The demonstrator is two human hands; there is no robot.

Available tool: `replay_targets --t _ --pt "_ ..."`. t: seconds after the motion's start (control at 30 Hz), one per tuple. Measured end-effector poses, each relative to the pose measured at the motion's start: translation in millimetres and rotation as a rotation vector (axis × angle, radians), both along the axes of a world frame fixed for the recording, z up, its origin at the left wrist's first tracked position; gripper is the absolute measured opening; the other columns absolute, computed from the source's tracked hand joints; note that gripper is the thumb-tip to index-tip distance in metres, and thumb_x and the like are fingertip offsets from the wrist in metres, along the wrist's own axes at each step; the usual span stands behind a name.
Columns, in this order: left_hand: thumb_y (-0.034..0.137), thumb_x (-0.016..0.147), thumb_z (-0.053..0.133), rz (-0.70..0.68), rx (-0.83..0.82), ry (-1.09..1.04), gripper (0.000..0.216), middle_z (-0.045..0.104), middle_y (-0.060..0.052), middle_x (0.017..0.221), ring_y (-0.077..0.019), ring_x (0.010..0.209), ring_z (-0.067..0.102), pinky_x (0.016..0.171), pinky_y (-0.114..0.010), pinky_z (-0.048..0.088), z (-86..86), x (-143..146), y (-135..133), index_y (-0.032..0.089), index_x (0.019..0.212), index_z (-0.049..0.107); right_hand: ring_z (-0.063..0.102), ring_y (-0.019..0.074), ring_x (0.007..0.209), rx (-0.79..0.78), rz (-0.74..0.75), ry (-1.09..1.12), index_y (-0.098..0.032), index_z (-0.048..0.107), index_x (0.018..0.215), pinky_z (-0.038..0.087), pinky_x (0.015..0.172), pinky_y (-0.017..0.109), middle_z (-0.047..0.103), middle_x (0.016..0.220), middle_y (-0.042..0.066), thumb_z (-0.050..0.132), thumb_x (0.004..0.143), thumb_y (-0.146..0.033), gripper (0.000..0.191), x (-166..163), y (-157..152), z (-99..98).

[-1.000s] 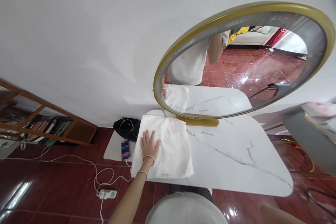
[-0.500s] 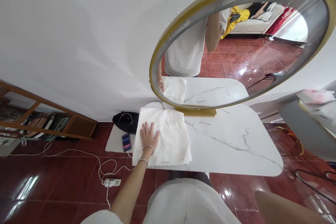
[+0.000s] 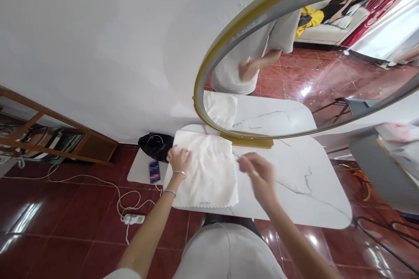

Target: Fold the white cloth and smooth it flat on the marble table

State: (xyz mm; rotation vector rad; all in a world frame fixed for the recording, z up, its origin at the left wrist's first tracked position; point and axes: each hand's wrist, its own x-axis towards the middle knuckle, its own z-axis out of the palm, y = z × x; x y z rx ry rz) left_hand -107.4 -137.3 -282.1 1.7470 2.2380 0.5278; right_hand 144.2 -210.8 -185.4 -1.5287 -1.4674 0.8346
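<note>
1. Grip of the left hand (image 3: 178, 159): fingers curled down on the far left corner of the cloth (image 3: 206, 174), seemingly pinching it. For the right hand (image 3: 258, 173), which is blurred, the grip cannot be told.
2. Round gold-rimmed mirror (image 3: 310, 65) stands at the back of the surface (image 3: 304, 183).
3. Marbled white, the surface carries the cloth at its left end.
4. Spread flat, the cloth lies just left of the right hand, which hovers beside its right edge; only the left hand touches it.

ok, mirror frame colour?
The mirror frame is gold; it shows clearly in the head view.
</note>
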Motion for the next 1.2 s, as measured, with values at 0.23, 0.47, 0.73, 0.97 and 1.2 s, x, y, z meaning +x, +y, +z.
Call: replay_targets --t 0.23,0.47,0.73,0.97,1.2 --pt "0.029 0.071 0.065 0.084 -0.117 -0.193 0.027 0.068 -0.011 0.091 -0.0295 0.093 0.064 0.086 -0.042 0.048 19.4 -36.3 72.4 0.014 0.094 0.065 0.064 0.0186 0.066 -0.198 -0.056 0.074 -0.019 0.062 0.071 0.047 0.057 0.027 0.067 0.066 0.005 0.051 0.084 -0.056 0.041 -29.0 -0.5 -40.2" --pt "0.021 0.074 0.053 -0.299 -0.079 -0.392 0.012 0.069 -0.003 0.085 -0.0189 0.084 0.065 0.079 -0.03 0.052 65.7 -6.3 9.3 0.018 0.083 0.06 0.064 0.0189 0.074 -0.101 0.06 -0.006 -0.02 0.063 0.099 0.052 0.066 0.031 0.069 0.084 0.006 0.054 0.086 -0.04 0.026 -16.8 -39.5 -40.3" --pt "0.026 0.084 0.044 -0.678 0.046 -0.398 0.035 0.071 -0.012 0.109 -0.0245 0.1 0.067 0.089 -0.037 0.054 107.3 34.4 -128.6 0.018 0.111 0.064 0.045 0.0286 0.13 0.185 0.557 -0.333 -0.025 0.054 0.125 0.032 0.11 0.053 0.054 0.135 0.01 0.064 0.073 -0.013 0.055 -6.0 -38.1 29.3" --pt "0.053 0.087 0.051 -0.522 0.066 -0.578 0.037 0.07 -0.004 0.076 -0.0181 0.069 0.066 0.065 -0.023 0.054 138.6 48.4 -152.2 0.02 0.091 0.066 0.062 0.0183 0.092 -0.125 0.471 0.18 -0.026 0.054 0.104 0.042 0.096 0.038 0.069 0.091 0.0 0.062 0.085 -0.03 0.022 -12.8 -83.2 51.8" --pt "0.056 0.09 0.045 -0.416 0.274 -0.645 0.04 0.065 -0.001 0.069 -0.0162 0.063 0.061 0.061 -0.023 0.052 175.5 79.5 -152.0 0.022 0.081 0.063 0.048 0.0133 0.067 0.003 0.124 0.412 -0.025 0.039 0.087 0.041 0.061 0.022 0.052 0.076 -0.004 0.071 0.075 -0.046 0.04 -25.6 -103.3 10.1"
